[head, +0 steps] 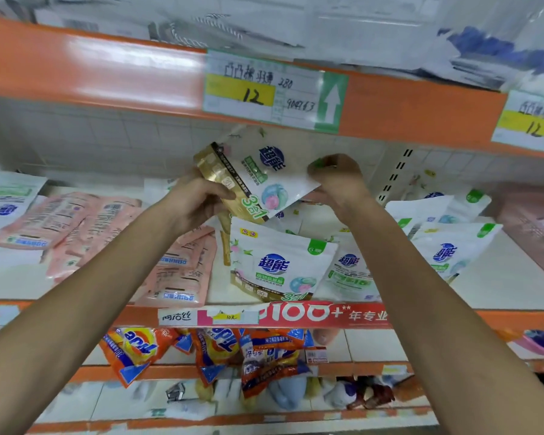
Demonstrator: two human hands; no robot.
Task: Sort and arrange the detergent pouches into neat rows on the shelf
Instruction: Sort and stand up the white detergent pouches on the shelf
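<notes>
Operator: Pouch location?

Inspector: One white detergent pouch (274,174) with a gold base is held in the air above the middle shelf (500,287). It is tilted, with the gold base toward 8 o'clock.

Operator: Hand status?

Inspector: At 9 o'clock of that pouch, the left hand (198,199) has its fingers curled round the gold base, gripping it. At 3 o'clock, the right hand (339,180) pinches the white edge between its fingers.

Operator: Shelf contents?

Inspector: At 6 o'clock of the held item, a matching standing pouch (277,265) is upright at the shelf front, with another just beside it toward 3 o'clock. More white pouches (446,249) lean at 4 o'clock. The pink pouches (76,221) lie flat and overlapping at 8 o'clock. The orange packs (139,350) lie jumbled on the lower shelf (374,348). At 12 o'clock, a price label (258,92) marked 12 is fixed to the orange rail (107,73).
</notes>
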